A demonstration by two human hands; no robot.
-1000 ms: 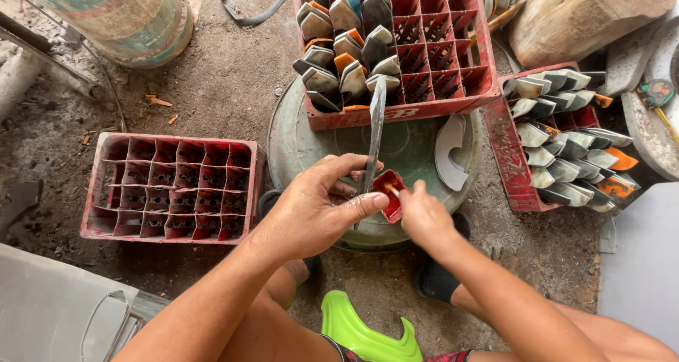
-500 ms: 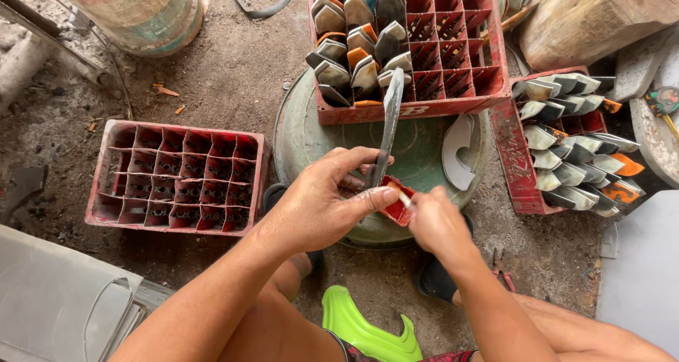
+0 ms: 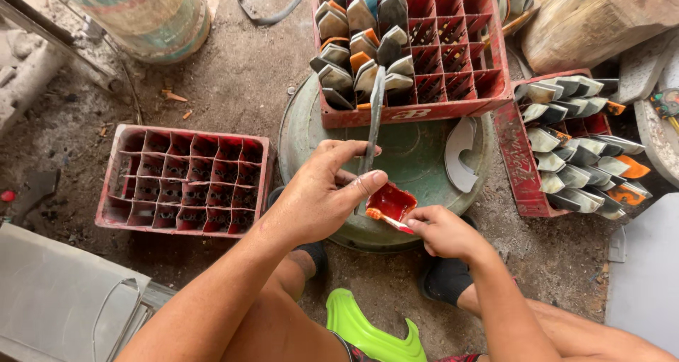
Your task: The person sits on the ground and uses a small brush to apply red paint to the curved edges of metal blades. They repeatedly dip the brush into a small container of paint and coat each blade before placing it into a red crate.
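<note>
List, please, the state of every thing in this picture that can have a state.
Left hand: closed around a metal blade, held upright.
Right hand: pinching a small brush.
Red dish: holds red paint.
Empty red crate: no compartment filled.
Middle red crate: left half filled with blades.
Right red crate: lying tilted, filled with blades.

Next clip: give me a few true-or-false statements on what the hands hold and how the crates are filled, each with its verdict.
1. The left hand grips a long grey metal blade. True.
2. The right hand is empty. False: it holds a small stick at a red-smeared piece.
3. The red crate on the left is full of blades. False: its cells look empty.
4. The red crate ahead holds blades on its left side. True.
</note>
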